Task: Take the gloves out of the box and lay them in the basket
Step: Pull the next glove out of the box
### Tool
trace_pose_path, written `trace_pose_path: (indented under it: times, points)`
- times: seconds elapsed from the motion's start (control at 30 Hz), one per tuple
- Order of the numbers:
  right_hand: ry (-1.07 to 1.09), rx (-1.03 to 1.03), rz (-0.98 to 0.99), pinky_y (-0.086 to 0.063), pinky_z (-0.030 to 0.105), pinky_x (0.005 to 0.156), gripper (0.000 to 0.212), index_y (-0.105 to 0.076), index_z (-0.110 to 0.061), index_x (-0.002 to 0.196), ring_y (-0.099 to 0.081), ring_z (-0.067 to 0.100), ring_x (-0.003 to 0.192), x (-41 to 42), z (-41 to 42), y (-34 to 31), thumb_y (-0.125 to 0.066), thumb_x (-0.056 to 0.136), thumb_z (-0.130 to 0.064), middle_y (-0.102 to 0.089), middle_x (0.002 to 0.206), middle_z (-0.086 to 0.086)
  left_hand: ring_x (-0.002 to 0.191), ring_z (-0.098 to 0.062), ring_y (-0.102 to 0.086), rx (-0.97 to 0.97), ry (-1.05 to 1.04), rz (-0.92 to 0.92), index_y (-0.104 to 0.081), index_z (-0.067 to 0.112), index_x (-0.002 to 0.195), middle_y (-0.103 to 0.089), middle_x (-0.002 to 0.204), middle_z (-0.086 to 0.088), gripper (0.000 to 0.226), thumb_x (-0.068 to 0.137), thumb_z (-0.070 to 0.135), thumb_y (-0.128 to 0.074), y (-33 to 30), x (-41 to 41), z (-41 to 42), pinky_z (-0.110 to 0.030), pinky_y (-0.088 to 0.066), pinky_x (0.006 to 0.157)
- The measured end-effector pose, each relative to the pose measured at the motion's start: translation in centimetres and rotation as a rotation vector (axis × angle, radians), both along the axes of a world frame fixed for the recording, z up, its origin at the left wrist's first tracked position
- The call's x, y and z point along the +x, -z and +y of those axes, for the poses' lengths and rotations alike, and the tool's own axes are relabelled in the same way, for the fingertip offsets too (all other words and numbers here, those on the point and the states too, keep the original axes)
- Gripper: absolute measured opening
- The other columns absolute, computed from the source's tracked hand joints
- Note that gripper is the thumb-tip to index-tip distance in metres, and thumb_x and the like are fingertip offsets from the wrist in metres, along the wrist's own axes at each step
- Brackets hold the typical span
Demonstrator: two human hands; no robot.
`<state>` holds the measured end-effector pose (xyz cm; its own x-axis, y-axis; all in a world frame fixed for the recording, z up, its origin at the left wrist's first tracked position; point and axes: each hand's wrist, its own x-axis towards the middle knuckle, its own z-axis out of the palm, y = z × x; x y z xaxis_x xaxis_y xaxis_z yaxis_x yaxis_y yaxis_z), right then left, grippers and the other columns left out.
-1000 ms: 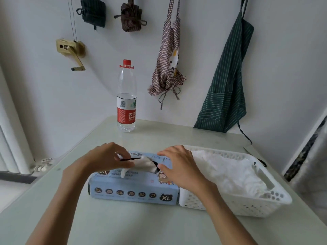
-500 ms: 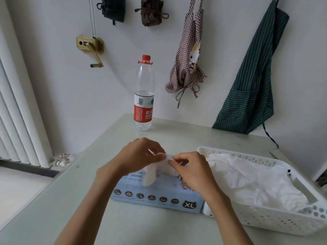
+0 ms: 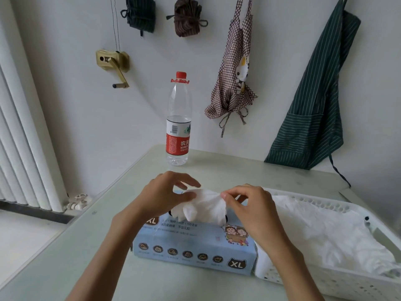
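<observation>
A light blue glove box [image 3: 195,250] marked XL lies on the table in front of me. A thin white glove [image 3: 206,206] sticks up out of its top slot. My left hand [image 3: 165,196] pinches the glove's left edge between thumb and fingers. My right hand [image 3: 249,205] pinches its right edge, so the glove is stretched between both hands just above the box. Right of the box stands a white perforated basket [image 3: 338,281] that holds a heap of white gloves [image 3: 321,231].
A water bottle [image 3: 178,120] with a red label stands at the back of the pale table [image 3: 65,257]. Aprons and tied bundles hang on the wall behind. A radiator is at the left, beyond the table's edge.
The glove has come further up out of the slot and is spread wider between my two hands. My view has shifted to the left and moved closer.
</observation>
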<state>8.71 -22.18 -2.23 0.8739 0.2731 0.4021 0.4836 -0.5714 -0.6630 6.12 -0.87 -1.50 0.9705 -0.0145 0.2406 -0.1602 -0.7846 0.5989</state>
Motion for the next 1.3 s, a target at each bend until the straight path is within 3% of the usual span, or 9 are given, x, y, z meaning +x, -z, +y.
trace_pose_path:
  times: [0.17, 0.3, 0.43, 0.53, 0.7, 0.83, 1.0, 1.13, 1.3]
  points:
    - [-0.006, 0.165, -0.014, -0.048, 0.014, 0.067, 0.011, -0.071, -0.025, 0.077, -0.060, 0.000, 0.072, 0.2, 0.3, 0.1, -0.069, 0.084, -0.034, -0.068, 0.071, -0.015, 0.108, 0.009, -0.049, 0.008, 0.127, -0.010, -0.055, 0.041, 0.123, -0.053, 0.116, 0.029, 0.046, 0.079, 0.050, -0.066, -1.6, -1.0, -1.9, -0.019, -0.038, 0.096]
    - [-0.078, 0.341, 0.080, -0.045, 0.015, 0.067, 0.025, -0.065, -0.018, 0.079, -0.057, 0.006, 0.073, -0.3, 0.9, -0.3, -0.068, 0.081, -0.043, -0.065, 0.076, -0.007, 0.085, 0.010, -0.060, 0.089, 0.036, -0.156, -0.070, 0.037, 0.097, -0.068, 0.092, 0.023, 0.017, 0.083, 0.045, -0.066, -1.6, -1.0, -2.5, -0.015, -0.047, 0.076]
    - [-0.043, 0.084, 0.131, -0.037, 0.012, 0.072, 0.035, -0.056, -0.033, 0.100, -0.049, 0.001, 0.093, -0.2, 0.5, 0.0, -0.067, 0.074, -0.054, -0.054, 0.101, -0.019, 0.080, 0.005, -0.065, 0.001, -0.052, -0.190, -0.074, 0.030, 0.093, -0.072, 0.089, 0.017, 0.016, 0.086, 0.040, -0.064, -1.3, -0.6, -2.0, -0.023, -0.054, 0.078]
    - [0.002, 0.168, -0.017, -0.036, 0.010, 0.070, 0.009, -0.066, -0.034, 0.084, -0.052, 0.001, 0.087, -0.2, 0.4, -0.4, -0.071, 0.080, -0.041, -0.061, 0.091, -0.018, 0.082, 0.002, -0.066, -0.070, -0.069, -0.174, -0.074, 0.029, 0.094, -0.072, 0.091, 0.016, 0.017, 0.083, 0.040, -0.067, -1.1, -0.6, -1.4, -0.033, -0.056, 0.080]
    - [-0.074, 0.219, -0.109, -0.040, 0.007, 0.065, 0.002, -0.072, -0.032, 0.082, -0.057, 0.000, 0.075, -0.9, 0.7, -1.5, -0.072, 0.081, -0.030, -0.066, 0.080, -0.018, 0.082, 0.005, -0.065, -0.061, -0.074, -0.153, -0.074, 0.032, 0.088, -0.072, 0.087, 0.020, 0.016, 0.080, 0.045, -0.069, -1.1, -0.6, -1.1, -0.035, -0.055, 0.081]
    - [-0.028, 0.263, -0.032, -0.048, 0.017, 0.060, 0.016, -0.072, -0.025, 0.071, -0.057, 0.003, 0.064, -0.7, 0.4, -1.4, -0.073, 0.077, -0.039, -0.067, 0.068, -0.013, 0.083, 0.001, -0.067, -0.090, -0.077, -0.169, -0.075, 0.026, 0.092, -0.073, 0.089, 0.015, 0.023, 0.083, 0.044, -0.065, -1.4, -0.7, -1.1, -0.036, -0.056, 0.080]
    - [0.020, 0.180, 0.075, -0.044, 0.009, 0.064, 0.026, -0.066, -0.028, 0.096, -0.058, -0.003, 0.081, -0.6, -0.7, -2.1, -0.060, 0.084, -0.050, -0.064, 0.090, -0.018, 0.085, -0.004, -0.067, -0.023, -0.134, -0.106, -0.074, 0.024, 0.098, -0.073, 0.096, 0.009, 0.024, 0.088, 0.041, -0.061, -1.1, -0.6, -1.2, -0.031, -0.056, 0.082]
    - [-0.024, -0.087, 0.235, -0.044, 0.021, 0.070, 0.050, -0.062, -0.031, 0.097, -0.056, 0.000, 0.086, -0.8, -1.3, -1.9, -0.058, 0.068, -0.072, -0.061, 0.094, -0.016, 0.086, -0.006, -0.066, 0.008, -0.179, -0.053, -0.074, 0.024, 0.098, -0.072, 0.096, 0.010, 0.025, 0.088, 0.042, -0.060, -1.0, -0.5, -0.9, -0.032, -0.055, 0.082]
    - [0.049, -0.062, 0.138, -0.045, 0.022, 0.065, 0.019, -0.071, -0.026, 0.082, -0.056, 0.002, 0.070, -0.7, -0.3, -1.0, -0.071, 0.080, -0.044, -0.065, 0.078, -0.015, 0.101, -0.006, -0.062, 0.126, -0.241, -0.027, -0.066, 0.034, 0.109, -0.067, 0.107, 0.018, 0.028, 0.085, 0.048, -0.063, -1.1, -0.9, -0.5, -0.030, -0.050, 0.085]
